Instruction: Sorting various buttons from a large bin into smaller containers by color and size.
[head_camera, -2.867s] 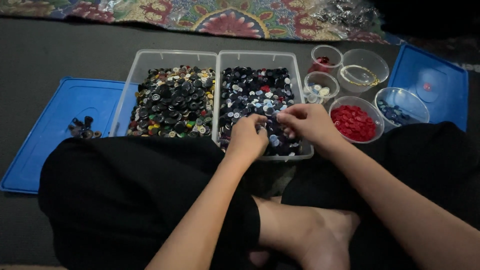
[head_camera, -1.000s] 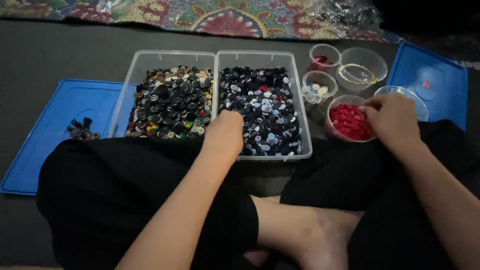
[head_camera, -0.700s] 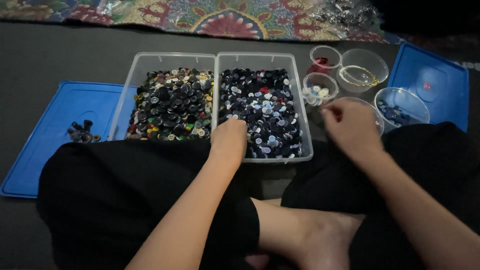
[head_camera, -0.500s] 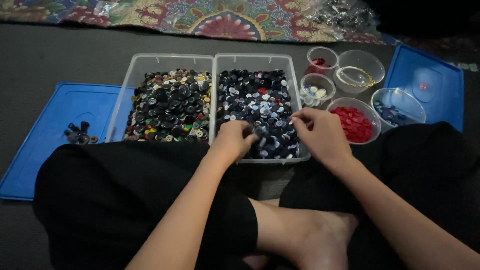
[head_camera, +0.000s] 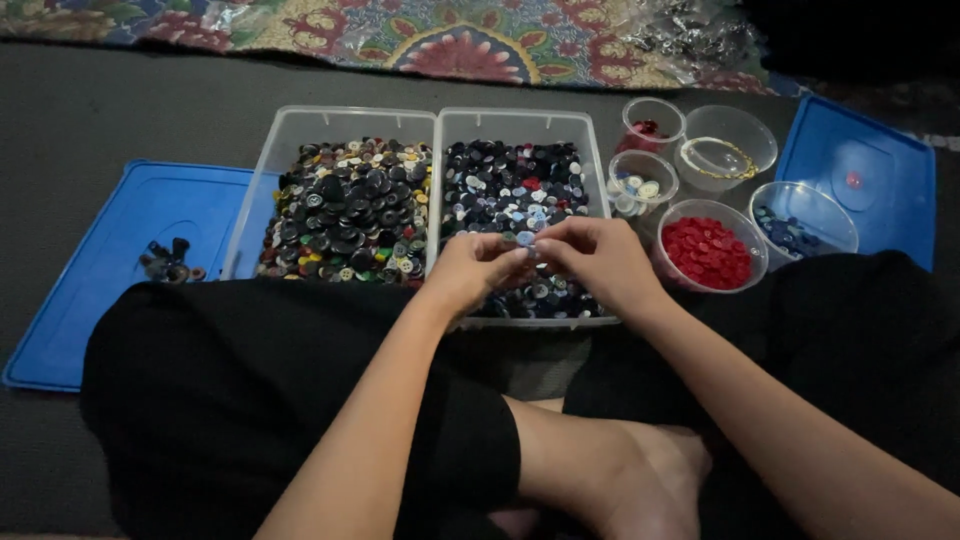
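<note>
Two clear plastic tubs stand side by side on the floor in front of my crossed legs. The left tub (head_camera: 290, 135) holds mixed dark and coloured buttons. The right tub (head_camera: 590, 150) holds mostly dark blue and black buttons. Both hands are over the near part of the right tub, fingertips together. My left hand (head_camera: 472, 272) and my right hand (head_camera: 597, 259) pinch at a small pale button (head_camera: 527, 240) between them. Which hand holds it I cannot tell.
A round cup of red buttons (head_camera: 708, 251) sits right of the tubs, with several smaller clear cups (head_camera: 641, 182) behind it. Blue lids lie at far left (head_camera: 90, 270), with a few dark buttons on it, and far right (head_camera: 870, 180). A patterned rug (head_camera: 470, 40) lies beyond.
My right hand went out to the cup of red buttons, then came back over the right tub. It now meets my left hand, which has stayed at the tub.
</note>
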